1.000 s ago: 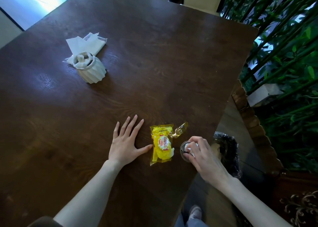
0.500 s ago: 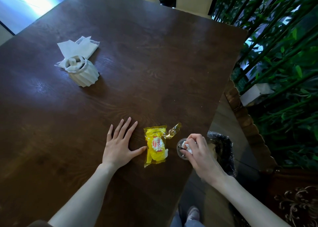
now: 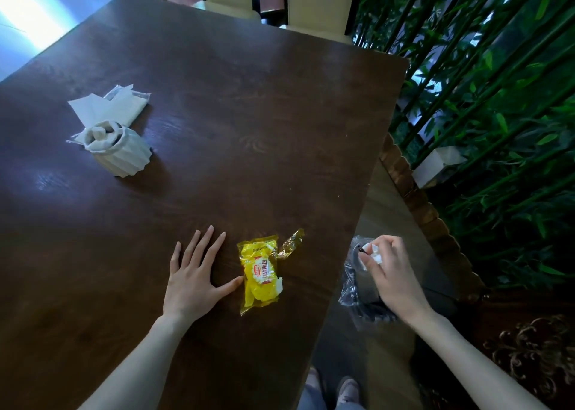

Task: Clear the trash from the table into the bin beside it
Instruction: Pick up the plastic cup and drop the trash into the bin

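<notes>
Head view: the right hand (image 3: 393,272) fingers pinch a crumpled white tissue (image 3: 373,252) over the bin (image 3: 357,297), to drop it. The left hand (image 3: 196,279) lies flat, fingers spread, steadying on the bench (image 3: 249,114) beside the yellow wrapper (image 3: 259,277)

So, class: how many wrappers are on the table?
2: a yellow snack wrapper beside the left hand, and a gold foil wrapper touching its top corner. None appear hidden.

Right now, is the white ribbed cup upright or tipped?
Upright: the white ribbed cup stands on its base on the dark wooden table, rim up.
</notes>
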